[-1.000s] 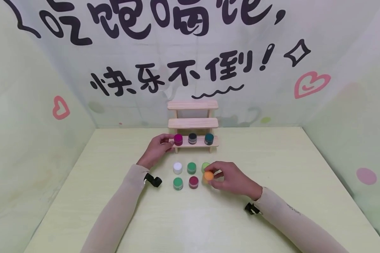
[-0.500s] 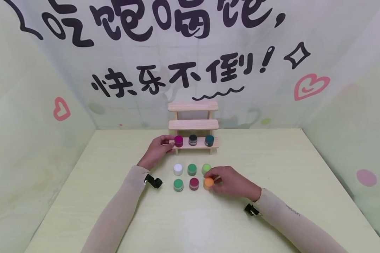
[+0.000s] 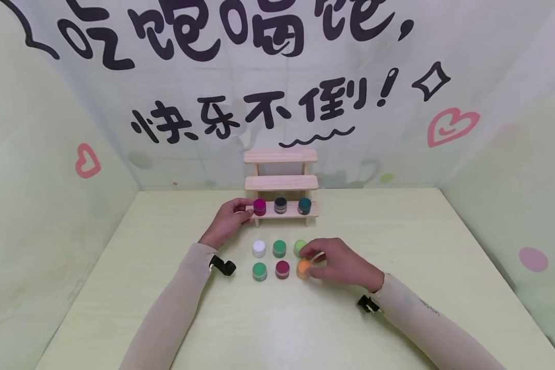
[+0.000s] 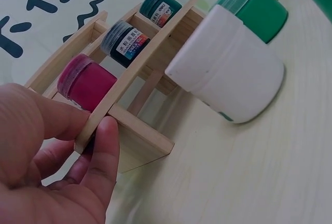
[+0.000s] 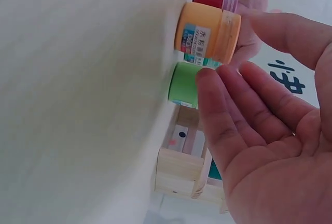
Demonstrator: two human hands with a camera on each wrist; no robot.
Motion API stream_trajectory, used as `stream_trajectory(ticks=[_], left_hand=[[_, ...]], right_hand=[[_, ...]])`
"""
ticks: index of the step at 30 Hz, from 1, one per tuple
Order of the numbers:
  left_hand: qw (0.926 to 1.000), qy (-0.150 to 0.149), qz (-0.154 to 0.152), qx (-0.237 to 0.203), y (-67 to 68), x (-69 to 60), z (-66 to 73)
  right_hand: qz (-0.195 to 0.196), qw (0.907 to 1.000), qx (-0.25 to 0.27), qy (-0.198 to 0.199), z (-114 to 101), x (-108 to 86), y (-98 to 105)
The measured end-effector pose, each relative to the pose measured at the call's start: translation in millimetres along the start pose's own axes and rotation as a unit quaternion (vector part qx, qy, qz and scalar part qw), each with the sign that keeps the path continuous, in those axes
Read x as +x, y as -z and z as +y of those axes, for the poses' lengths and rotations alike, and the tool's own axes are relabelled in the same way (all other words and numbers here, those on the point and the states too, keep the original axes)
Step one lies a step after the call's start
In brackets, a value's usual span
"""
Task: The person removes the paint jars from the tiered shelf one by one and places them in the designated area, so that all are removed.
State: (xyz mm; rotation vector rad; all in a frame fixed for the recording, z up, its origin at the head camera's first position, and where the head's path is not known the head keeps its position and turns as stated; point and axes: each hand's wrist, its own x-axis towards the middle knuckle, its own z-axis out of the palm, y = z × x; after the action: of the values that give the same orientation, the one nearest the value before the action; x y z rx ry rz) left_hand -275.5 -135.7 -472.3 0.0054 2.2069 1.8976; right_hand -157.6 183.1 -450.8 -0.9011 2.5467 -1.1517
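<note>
A small wooden step shelf [image 3: 281,182] stands at the back of the table, with magenta [image 3: 259,207], black [image 3: 280,205] and teal [image 3: 304,206] paint jars on its lowest step. My left hand [image 3: 228,220] pinches the left end of that step, as the left wrist view shows, beside the magenta jar. In front of the shelf, an orange paint jar [image 5: 199,31] and a light green one [image 5: 184,83] stand upright. My right hand [image 3: 339,262] is just right of these two, its fingers spread apart around no jar. In the head view its fingers partly cover both jars.
More paint jars stand in two rows on the table: white [image 3: 259,248], green [image 3: 279,248], another green [image 3: 259,271] and dark red [image 3: 282,270]. A printed cloth backdrop [image 3: 379,149] rises behind the shelf. Black wrist cameras [image 3: 223,265] sit on both sleeves.
My right hand lowered the orange jar onto the table beside the dark red one, then loosened its fingers and let go. My left hand stays at the shelf.
</note>
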Motion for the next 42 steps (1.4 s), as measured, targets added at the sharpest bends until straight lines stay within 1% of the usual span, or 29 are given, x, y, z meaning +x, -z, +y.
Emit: stream_trajectory(ticks=[3,7,12,16,19,26,32,37,40,42], left_hand=[[1.0000,-0.001,0.002,0.000,0.5,-0.4,-1.1],[1.0000,-0.002,0.002,-0.001,0.3,-0.5,-1.7],[1.0000,0.006,0.005,-0.004,0.5,0.2,-2.4],[0.9999,0.014,0.007,-0.007,0.6,-0.2,-2.1],[0.9999,0.011,0.006,-0.010,0.3,-0.5,-2.3],[0.9999,0.007,0.004,-0.013,0.0,-0.8,-1.0],[0.9999,0.008,0.006,-0.010,-0.3,-0.8,-0.2],[0.9999,0.009,0.004,-0.007,-0.9,-0.2,-0.4],[0.9999,0.010,0.003,-0.011,-0.5,0.2,-0.3],[0.9998,0.008,0.003,-0.017,-0.1,0.4,-0.4]], right_hand=[[0.011,0.9999,0.007,0.006,-2,1.9,4],[0.018,0.9998,0.005,0.009,-4,5.2,8],[0.029,0.9995,-0.004,0.011,-2,10.4,13],[0.053,0.9985,-0.010,0.015,1,16.3,15],[0.073,0.9971,-0.014,0.018,3,21.0,17],[0.109,0.9939,-0.018,0.009,5,31.1,25],[0.152,0.9884,-0.009,-0.007,10,42.1,32],[0.195,0.9808,-0.002,-0.014,15,50.8,39],[0.217,0.9761,-0.003,-0.017,17,56.9,42],[0.224,0.9743,-0.005,-0.020,19,61.0,43]])
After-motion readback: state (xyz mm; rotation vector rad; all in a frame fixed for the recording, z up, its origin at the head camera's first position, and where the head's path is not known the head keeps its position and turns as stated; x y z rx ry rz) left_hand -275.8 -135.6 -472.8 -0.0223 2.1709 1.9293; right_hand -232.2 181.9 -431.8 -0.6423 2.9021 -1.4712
